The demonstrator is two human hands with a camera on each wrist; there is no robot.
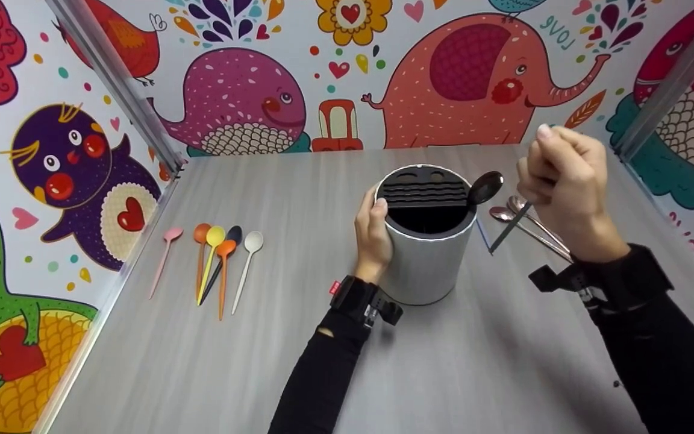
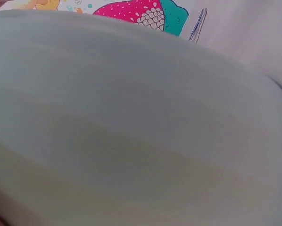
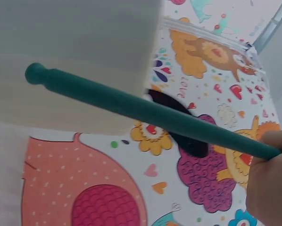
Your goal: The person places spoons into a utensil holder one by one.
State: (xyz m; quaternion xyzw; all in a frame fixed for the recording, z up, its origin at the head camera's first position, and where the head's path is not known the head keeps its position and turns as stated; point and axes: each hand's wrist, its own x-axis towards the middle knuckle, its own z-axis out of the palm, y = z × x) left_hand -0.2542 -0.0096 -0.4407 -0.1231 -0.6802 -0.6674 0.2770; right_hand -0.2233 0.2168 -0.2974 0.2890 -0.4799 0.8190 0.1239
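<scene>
A silvery utensil holder [image 1: 422, 268] with a black slotted insert [image 1: 422, 190] stands upright on the table. My left hand [image 1: 374, 238] grips its left side, thumb at the rim; the holder's wall [image 2: 136, 122] fills most of the left wrist view. A dark spoon [image 1: 487, 185] leans out of the holder on the right. Raised to the right of the holder, my right hand [image 1: 567, 190] holds a thin utensil by its far end, hidden in the fist. Its dark green handle [image 3: 155, 113] ends in a small knob and slants down toward the holder.
Metal spoons [image 1: 537, 229] lie on the table [image 1: 317, 361] beneath the right hand. On the left lie a pink spoon [image 1: 172, 234], a yellow spoon [image 1: 214, 235], a white spoon [image 1: 253, 242] and several more. Printed panels [image 1: 347, 72] wall the table at back and sides.
</scene>
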